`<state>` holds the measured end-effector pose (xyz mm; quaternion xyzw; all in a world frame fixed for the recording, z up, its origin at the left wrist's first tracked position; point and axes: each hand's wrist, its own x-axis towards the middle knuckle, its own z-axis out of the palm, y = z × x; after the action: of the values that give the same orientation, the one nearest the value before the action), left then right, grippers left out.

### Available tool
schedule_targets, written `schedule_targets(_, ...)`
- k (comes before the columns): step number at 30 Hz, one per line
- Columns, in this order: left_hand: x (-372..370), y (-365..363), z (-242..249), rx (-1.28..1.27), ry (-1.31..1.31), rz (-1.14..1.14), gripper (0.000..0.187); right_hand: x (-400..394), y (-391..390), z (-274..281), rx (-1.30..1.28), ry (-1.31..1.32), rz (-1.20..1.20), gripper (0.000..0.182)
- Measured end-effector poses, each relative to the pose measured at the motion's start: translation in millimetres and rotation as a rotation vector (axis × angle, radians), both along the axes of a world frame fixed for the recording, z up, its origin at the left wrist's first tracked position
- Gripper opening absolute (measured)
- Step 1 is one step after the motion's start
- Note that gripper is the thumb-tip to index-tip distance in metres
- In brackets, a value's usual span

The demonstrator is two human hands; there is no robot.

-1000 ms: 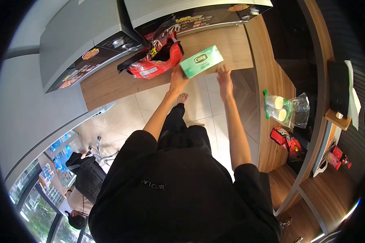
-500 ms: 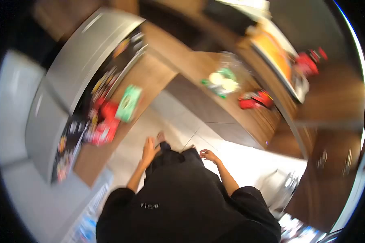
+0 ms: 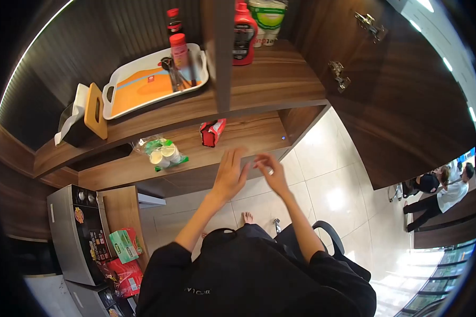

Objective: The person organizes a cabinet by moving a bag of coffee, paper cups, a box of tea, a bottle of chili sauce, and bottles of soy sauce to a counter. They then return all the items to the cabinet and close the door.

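Note:
My left hand (image 3: 229,173) is raised in front of the wooden counter (image 3: 143,168), fingers stretched, holding nothing. My right hand (image 3: 270,173) is beside it, fingers loosely curled and apart, also with nothing in it. Both hover near the counter's front edge, below a red packet (image 3: 212,131) lying on the counter. A clear bag of stacked paper cups (image 3: 162,154) with green trim lies to the left of the red packet. The green tissue box (image 3: 123,245) rests on a lower wooden surface at the bottom left, next to red bags (image 3: 126,276).
Above the counter a shelf carries a white tray (image 3: 129,83) with an orange mat and bottles, a tissue holder (image 3: 88,113) and a red sauce bottle (image 3: 243,33). Grey appliances (image 3: 72,239) stand at left. A chair (image 3: 330,244) is behind me. Two people (image 3: 436,190) are far right.
I have turned away from the green box, which I had been holding. It now lies at the bottom left. Both hands have risen toward the wooden counter.

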<state>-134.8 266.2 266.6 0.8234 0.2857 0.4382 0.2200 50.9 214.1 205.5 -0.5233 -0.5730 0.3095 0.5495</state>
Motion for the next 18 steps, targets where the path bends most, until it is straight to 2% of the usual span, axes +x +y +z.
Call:
schedule_targets(4,80.3,43.7,46.9,0.071,-0.221,0.096,0.037,55.8,21.3,76.7,0.135,-0.027,-0.068,0.028)
schedule_targets(5,97.7,60.6,51.5,0.064,-0.273,0.119,0.043,66.8,31.8,91.3,0.169,-0.030,-0.073,0.027)
schedule_targets(7,125.2,94.4,60.7,0.066,-0.312,0.211,0.059,83.5,61.3,118.3,0.237,-0.227,-0.162,0.025)
schedule_targets(9,143.6,133.9,67.0,0.041,-0.286,0.343,0.077,94.4,100.6,131.9,0.211,-0.106,-0.044,0.031)
schedule_targets(12,159.3,191.6,52.2,-0.074,-0.221,0.539,0.098,108.1,179.8,130.1,0.122,0.169,0.153,0.049)
schedule_targets(15,152.4,226.7,53.4,-0.183,-0.108,0.685,0.114,119.6,251.2,125.0,-0.062,0.059,0.188,0.075)
schedule_targets(18,147.4,242.2,59.9,-0.230,-0.072,0.733,0.121,110.4,307.7,115.9,-0.043,-0.045,0.074,0.093)
